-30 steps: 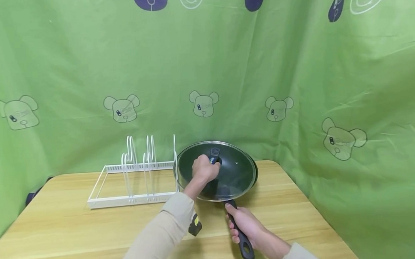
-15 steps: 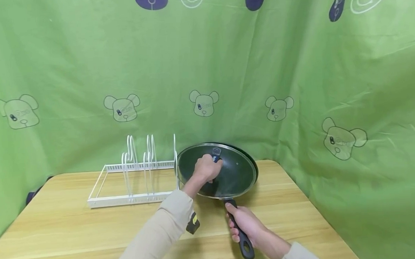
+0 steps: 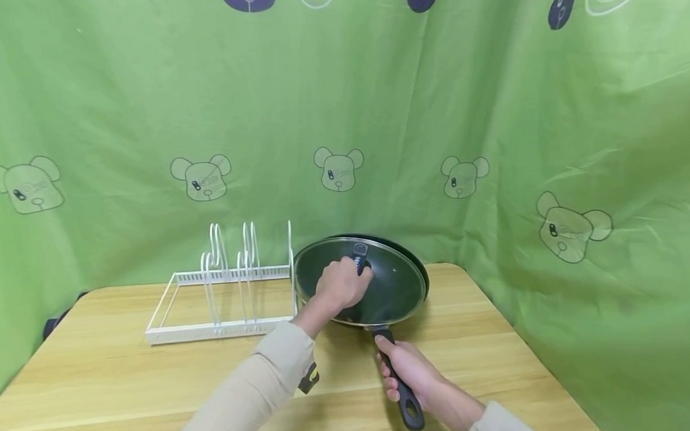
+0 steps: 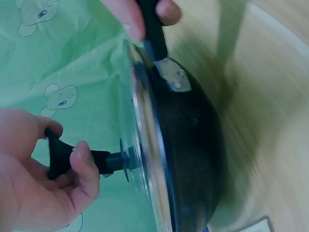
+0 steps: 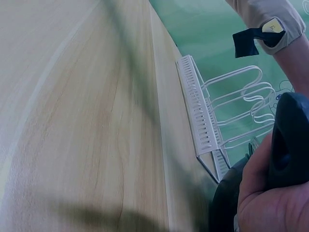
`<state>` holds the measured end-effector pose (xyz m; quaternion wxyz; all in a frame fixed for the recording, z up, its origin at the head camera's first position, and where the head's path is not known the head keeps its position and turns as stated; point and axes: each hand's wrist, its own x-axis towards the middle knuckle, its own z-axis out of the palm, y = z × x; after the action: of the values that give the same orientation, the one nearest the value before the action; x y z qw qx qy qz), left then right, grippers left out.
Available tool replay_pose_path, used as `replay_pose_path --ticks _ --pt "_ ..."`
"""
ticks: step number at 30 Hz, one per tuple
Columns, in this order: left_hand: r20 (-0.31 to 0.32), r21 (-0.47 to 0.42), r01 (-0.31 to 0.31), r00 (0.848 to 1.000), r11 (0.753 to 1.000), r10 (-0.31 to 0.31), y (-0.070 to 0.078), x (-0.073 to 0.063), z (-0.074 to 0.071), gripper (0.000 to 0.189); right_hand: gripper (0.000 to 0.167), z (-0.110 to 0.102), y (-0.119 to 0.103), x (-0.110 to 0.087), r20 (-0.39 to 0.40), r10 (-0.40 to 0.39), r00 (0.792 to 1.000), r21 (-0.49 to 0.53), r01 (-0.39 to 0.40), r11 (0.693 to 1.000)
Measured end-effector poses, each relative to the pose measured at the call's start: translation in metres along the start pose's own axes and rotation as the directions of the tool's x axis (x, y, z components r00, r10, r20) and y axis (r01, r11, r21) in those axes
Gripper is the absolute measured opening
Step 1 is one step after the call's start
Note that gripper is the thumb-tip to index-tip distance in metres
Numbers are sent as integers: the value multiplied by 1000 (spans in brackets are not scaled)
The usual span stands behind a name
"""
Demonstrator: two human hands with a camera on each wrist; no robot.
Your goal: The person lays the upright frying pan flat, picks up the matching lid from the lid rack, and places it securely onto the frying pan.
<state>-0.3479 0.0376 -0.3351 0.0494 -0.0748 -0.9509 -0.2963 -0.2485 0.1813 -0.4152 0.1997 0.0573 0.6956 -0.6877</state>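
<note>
In the head view a dark wok (image 3: 419, 264) stands on the table with a round glass lid (image 3: 392, 300) over it. My left hand (image 3: 343, 284) grips the black upright handle (image 3: 360, 249) at the lid's middle. In the left wrist view my left hand (image 4: 38, 176) has thumb and fingers around that lid handle (image 4: 60, 157), with the lid's rim (image 4: 145, 125) alongside the wok's rim. My right hand (image 3: 412, 369) holds the wok's long black handle (image 3: 410, 409), near the table's front side. The handle's end (image 5: 294, 145) shows large in the right wrist view.
Just left of the wok stands a white wire rack (image 3: 220, 332) with several upright loops on a wooden table (image 3: 98, 393). Green printed cloth (image 3: 260, 116) hangs behind and on both sides. A black strap with a yellow patch (image 3: 310, 378) hangs at the left sleeve.
The lid's near edge has shifted slightly away from me and up, and more of the wok's far rim shows behind it. The right hand keeps its hold on the wok handle.
</note>
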Motion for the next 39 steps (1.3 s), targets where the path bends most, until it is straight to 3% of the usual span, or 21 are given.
replay_pose_path --ticks 7,20,26,35,39 --pt "-37 -19 2 999 1000 -3 2 1 7 43 31 1 -2 0 -7 13 1000 -3 -13 1000" --pt "-111 -29 28 993 999 -31 4 7 34 46 32 1 -1 0 3 7 1000 -7 -7 1000" --pt "-133 -65 44 990 997 -53 5 9 37 51 33 1 -1 0 -7 12 1000 1 -12 1000" --pt "-200 -57 26 979 998 -37 3 8 44 49 30 1 -3 -1 -4 13 1000 -5 -13 1000" --pt "-196 -82 29 980 996 -44 2 8 46 51 31 2 -2 -1 1 9 1000 -1 -9 1000"
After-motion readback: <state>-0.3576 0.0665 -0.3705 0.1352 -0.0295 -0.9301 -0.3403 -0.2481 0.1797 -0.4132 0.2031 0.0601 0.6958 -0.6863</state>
